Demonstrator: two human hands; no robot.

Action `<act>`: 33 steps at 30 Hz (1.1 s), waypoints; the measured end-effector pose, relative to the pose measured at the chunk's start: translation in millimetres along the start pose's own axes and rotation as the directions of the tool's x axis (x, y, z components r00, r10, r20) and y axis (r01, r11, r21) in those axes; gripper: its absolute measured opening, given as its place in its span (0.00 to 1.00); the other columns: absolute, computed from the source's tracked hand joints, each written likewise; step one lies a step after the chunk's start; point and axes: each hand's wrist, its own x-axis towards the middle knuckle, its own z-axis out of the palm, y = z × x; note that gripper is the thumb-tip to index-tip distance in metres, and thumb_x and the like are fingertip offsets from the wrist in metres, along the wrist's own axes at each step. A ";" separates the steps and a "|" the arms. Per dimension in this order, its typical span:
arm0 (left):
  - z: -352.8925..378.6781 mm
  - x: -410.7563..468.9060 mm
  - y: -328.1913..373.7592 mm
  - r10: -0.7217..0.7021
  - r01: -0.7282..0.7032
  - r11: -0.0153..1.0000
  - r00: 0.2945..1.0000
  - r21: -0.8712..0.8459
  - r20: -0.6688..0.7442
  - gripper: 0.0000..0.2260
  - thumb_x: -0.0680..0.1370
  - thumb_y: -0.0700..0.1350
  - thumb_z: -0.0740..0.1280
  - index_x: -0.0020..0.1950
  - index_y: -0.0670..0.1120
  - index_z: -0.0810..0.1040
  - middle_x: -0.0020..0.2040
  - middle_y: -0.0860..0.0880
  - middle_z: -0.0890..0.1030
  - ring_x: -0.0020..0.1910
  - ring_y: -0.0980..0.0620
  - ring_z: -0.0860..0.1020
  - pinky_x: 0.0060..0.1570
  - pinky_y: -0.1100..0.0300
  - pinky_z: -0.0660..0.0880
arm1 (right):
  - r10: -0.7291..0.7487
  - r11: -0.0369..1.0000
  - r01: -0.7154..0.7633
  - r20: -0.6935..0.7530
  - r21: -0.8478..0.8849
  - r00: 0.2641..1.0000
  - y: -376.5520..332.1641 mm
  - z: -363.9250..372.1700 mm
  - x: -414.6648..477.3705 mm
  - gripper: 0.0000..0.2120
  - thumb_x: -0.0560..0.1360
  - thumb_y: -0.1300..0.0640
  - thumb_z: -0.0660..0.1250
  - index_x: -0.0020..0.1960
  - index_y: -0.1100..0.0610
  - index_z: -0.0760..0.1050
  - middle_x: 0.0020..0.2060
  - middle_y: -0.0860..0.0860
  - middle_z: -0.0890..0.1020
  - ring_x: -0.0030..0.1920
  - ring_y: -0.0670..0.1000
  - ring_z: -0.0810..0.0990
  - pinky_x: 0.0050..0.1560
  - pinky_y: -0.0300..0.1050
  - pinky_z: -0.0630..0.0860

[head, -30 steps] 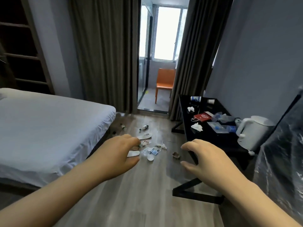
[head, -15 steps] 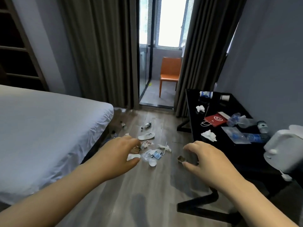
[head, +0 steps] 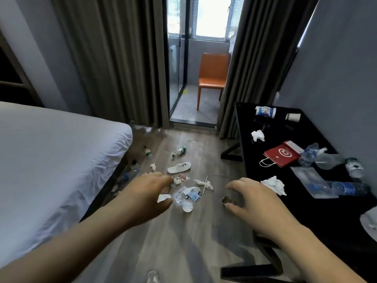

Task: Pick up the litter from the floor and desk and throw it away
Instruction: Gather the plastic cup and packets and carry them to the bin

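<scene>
Litter lies scattered on the wooden floor (head: 179, 237): a heap of wrappers and plastic (head: 186, 196), a crumpled tissue (head: 205, 183), a white slipper (head: 179, 168), a small bottle (head: 180, 151) and a brown cup (head: 226, 200). On the black desk (head: 318, 209) lie two crumpled tissues (head: 274, 185), a red paper bag (head: 280, 155), crushed plastic bottles (head: 330, 187) and two paper cups (head: 265, 111). My left hand (head: 146, 196) hovers in the air above the floor heap, fingers loosely curled, holding nothing. My right hand (head: 252, 202) hovers by the desk's left edge, fingers spread and curved, empty.
A bed with a white sheet (head: 51, 170) fills the left side, with more bottles (head: 130, 172) under its edge. Dark curtains (head: 114, 58) frame a glass door to a balcony with an orange chair (head: 213, 76). A white kettle's edge (head: 369, 223) shows at right.
The view has moved forward and tilted down, so the floor litter and desk look nearer. Both hands stay raised and empty in nearly the same pose.
</scene>
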 end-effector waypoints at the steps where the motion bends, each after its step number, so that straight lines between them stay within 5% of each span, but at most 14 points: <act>1: 3.1 16.8 -11.4 0.011 -0.011 1.000 1.000 -0.005 -0.004 0.17 0.76 0.56 0.65 0.62 0.53 0.73 0.58 0.54 0.77 0.57 0.52 0.76 0.56 0.57 0.72 | 0.009 1.000 -0.009 0.003 -0.002 1.000 2.4 4.6 18.2 0.18 0.72 0.44 0.66 0.61 0.43 0.72 0.52 0.43 0.75 0.57 0.46 0.75 0.53 0.41 0.72; 7: 10.0 111.5 -82.6 0.073 -0.070 0.993 0.997 -0.095 0.022 0.19 0.75 0.53 0.67 0.65 0.55 0.73 0.60 0.55 0.77 0.59 0.54 0.76 0.54 0.63 0.69 | 0.091 0.996 -0.090 0.049 -0.012 0.995 6.3 29.2 126.3 0.18 0.72 0.43 0.66 0.61 0.44 0.73 0.52 0.43 0.76 0.56 0.46 0.75 0.51 0.41 0.72; 18: 39.8 250.0 -175.7 0.135 -0.115 0.985 0.978 -0.132 0.156 0.17 0.75 0.54 0.65 0.62 0.52 0.74 0.58 0.52 0.77 0.57 0.50 0.76 0.55 0.57 0.72 | 0.198 0.977 -0.208 0.165 0.042 0.966 22.9 75.5 261.4 0.17 0.72 0.44 0.66 0.59 0.45 0.74 0.52 0.42 0.76 0.55 0.45 0.75 0.50 0.39 0.70; 27: 79.5 350.7 -200.7 0.069 -0.038 0.990 0.972 -0.138 0.224 0.16 0.75 0.53 0.66 0.60 0.49 0.75 0.57 0.51 0.78 0.56 0.50 0.76 0.54 0.55 0.72 | 0.180 0.973 -0.209 0.247 0.098 0.952 79.7 115.7 368.6 0.17 0.73 0.46 0.66 0.60 0.48 0.74 0.53 0.44 0.77 0.55 0.46 0.75 0.50 0.39 0.68; 33: 136.5 431.2 -209.5 -0.052 0.099 0.986 0.946 -0.131 0.321 0.24 0.69 0.61 0.53 0.56 0.49 0.75 0.53 0.51 0.79 0.53 0.49 0.77 0.51 0.54 0.73 | 0.192 0.953 -0.254 0.322 0.164 0.927 145.5 161.1 452.9 0.16 0.73 0.48 0.66 0.60 0.50 0.75 0.55 0.46 0.78 0.56 0.48 0.76 0.53 0.43 0.71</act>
